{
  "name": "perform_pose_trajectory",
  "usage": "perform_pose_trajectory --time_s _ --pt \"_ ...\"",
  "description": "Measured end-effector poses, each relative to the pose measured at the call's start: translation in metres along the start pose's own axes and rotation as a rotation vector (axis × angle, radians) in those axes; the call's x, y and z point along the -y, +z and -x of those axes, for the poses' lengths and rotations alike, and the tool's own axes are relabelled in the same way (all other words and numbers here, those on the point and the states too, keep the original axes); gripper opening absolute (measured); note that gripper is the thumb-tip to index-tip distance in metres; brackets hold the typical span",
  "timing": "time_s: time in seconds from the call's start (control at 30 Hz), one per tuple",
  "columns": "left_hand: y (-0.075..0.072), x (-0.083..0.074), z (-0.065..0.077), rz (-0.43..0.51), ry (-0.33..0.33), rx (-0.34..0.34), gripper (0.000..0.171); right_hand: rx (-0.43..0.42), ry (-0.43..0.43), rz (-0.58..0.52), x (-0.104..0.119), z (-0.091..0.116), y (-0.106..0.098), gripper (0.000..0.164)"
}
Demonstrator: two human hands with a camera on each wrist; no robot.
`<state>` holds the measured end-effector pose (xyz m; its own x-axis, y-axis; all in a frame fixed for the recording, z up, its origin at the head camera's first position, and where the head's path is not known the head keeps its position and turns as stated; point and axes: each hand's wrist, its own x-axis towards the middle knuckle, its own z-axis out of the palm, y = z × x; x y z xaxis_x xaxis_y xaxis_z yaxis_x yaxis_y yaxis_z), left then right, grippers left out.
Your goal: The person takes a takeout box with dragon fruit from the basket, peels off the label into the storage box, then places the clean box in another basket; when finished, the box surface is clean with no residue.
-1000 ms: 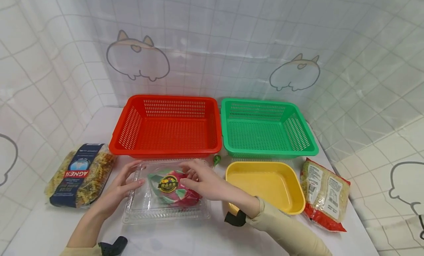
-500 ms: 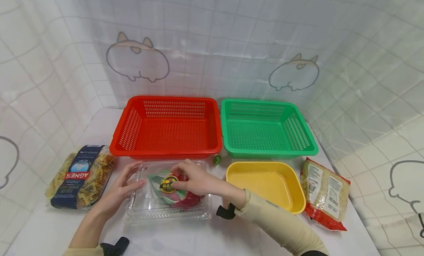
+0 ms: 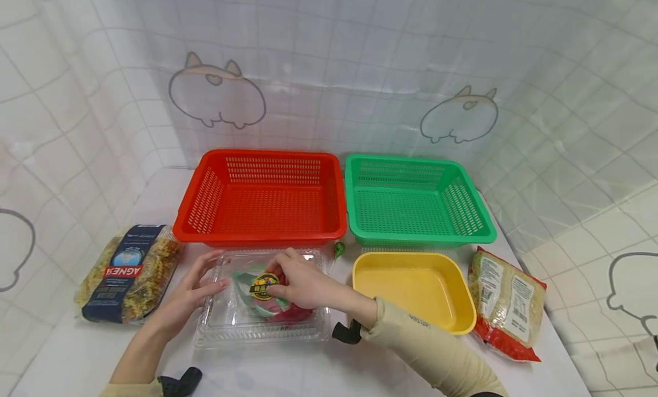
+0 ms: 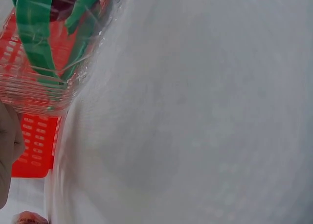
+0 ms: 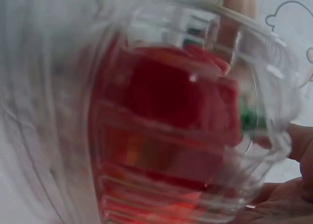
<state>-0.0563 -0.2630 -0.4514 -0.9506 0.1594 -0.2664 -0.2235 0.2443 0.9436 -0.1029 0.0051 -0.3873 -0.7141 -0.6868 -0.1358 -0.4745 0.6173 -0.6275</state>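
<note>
A clear plastic clamshell box point(image 3: 218, 314) lies on the table in front of the red basket. Inside it shows a pink and green dragon fruit point(image 3: 295, 314), red through the plastic in the right wrist view. A round black and yellow label point(image 3: 259, 288) sits over the fruit. My left hand point(image 3: 187, 297) rests at the box's left side, thumb and fingers spread, thumb over the lid. My right hand point(image 3: 303, 283) lies over the lid, its bent fingers and thumb apart, thumb tip overlapping the label's right part. The undersides of its fingers are hidden in the head view.
Behind the box stand a red basket point(image 3: 259, 240) and a green basket point(image 3: 426, 240). A yellow tub point(image 3: 411, 291) is to the right, with a bag of grain point(image 3: 506, 303) beyond it. A pasta bag point(image 3: 128, 271) lies at left. A small green item point(image 3: 338, 249) lies between baskets and box.
My right hand has shifted left across the lid, its thumb now overlapping the label. My left hand and the box stay nearly where they were.
</note>
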Motion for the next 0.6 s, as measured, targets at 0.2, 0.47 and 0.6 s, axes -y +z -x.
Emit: perform_pose_trajectory --time_s 0.2,0.47,0.6 --pt "0.0002 -0.0008 -0.0007 -0.002 -0.004 0.002 0.076 0.002 -0.005 -0.005 0.0003 -0.0005 -0.0004 0.026" --pt "0.0008 -0.0011 -0.0002 -0.006 0.002 -0.004 0.076 -0.007 -0.032 -0.003 0.0004 -0.0042 -0.0013 0.020" --pt "0.0013 -0.0006 -0.0009 -0.010 -0.007 -0.009 0.076 -0.015 -0.047 0.025 0.0008 -0.0073 -0.0030 0.014"
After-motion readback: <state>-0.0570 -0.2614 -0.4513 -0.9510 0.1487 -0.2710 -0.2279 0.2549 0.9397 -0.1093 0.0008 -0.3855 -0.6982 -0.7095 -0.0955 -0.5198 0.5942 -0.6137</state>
